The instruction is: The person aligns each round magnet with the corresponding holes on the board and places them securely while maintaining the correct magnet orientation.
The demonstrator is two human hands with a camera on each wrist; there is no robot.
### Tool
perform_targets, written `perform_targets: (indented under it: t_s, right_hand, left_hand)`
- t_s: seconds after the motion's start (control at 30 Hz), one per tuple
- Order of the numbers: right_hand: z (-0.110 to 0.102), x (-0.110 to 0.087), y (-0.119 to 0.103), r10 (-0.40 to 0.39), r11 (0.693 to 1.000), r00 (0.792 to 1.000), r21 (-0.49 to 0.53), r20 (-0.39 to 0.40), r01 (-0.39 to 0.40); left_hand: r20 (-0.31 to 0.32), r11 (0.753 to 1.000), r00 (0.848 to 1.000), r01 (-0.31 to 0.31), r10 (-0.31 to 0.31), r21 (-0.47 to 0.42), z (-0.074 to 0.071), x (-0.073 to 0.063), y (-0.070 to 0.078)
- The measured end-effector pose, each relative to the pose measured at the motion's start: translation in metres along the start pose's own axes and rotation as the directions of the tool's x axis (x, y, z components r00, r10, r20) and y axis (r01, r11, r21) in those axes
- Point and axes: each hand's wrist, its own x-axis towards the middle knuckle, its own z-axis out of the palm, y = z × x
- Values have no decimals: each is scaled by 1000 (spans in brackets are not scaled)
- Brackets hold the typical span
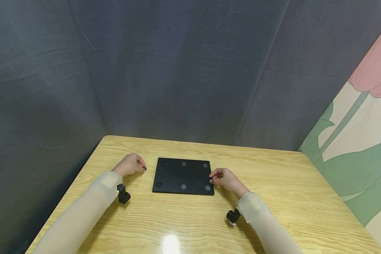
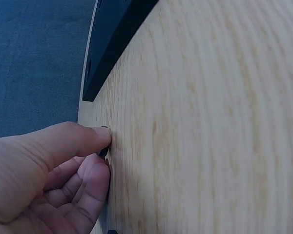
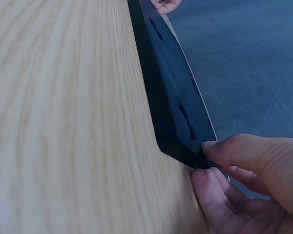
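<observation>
You pinch a small dark piece [image 1: 144,168] between the thumb and fingers of your left hand [image 1: 132,164], just off the left side of a flat black board [image 1: 183,175] on a wood-grain table [image 1: 177,222]. Your fingers cover most of the piece, so which way its long axis points cannot be told, nor whether it touches the wood.

Your right hand [image 1: 226,180] grips the board's right short edge, thumb on the top face and fingertips against the side. The board lies flat toward the table's far side, its long axis running left to right, roughly in line with the table's far edge, its short sides pointing away from you. Six round spots show on its face in two rows of three; the left pair looks darker, the other four greyer.

Pale sleeves [image 1: 89,208] cover both your forearms, with a small black device [image 1: 124,195] at each wrist. Beyond the table hangs a dark blue-grey curtain [image 1: 177,77]; at right, a panel with a pink flower and green leaves [image 1: 355,148].
</observation>
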Motion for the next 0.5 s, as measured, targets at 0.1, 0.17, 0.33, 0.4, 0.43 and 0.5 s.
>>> perform_targets:
  t_s: [0.1,0.17,0.33,0.4,0.43,0.5]
  right_hand:
    - [0,0,1,-4,1000,1000,0,5,4]
    - [0,1,0,-1,1000,1000,1,5,1]
    - [0,1,0,7,1000,1000,1,4,-7]
    - [0,1,0,7,1000,1000,1,3,-7]
    - [0,1,0,6,1000,1000,1,4,-6]
    - [0,1,0,4,1000,1000,5,5,-4]
  left_hand:
    - [-3,1000,1000,-1,1,2,1,0,-1]
    - [-5,1000,1000,0,0,2,1,0,-1]
    - [-7,1000,1000,2,-2,5,1,0,0]
    - [-10,1000,1000,-4,4,7,1,0,1]
    - [-12,1000,1000,-9,9,8,1,0,1]
    - [-15,1000,1000,-22,22,10,1,0,3]
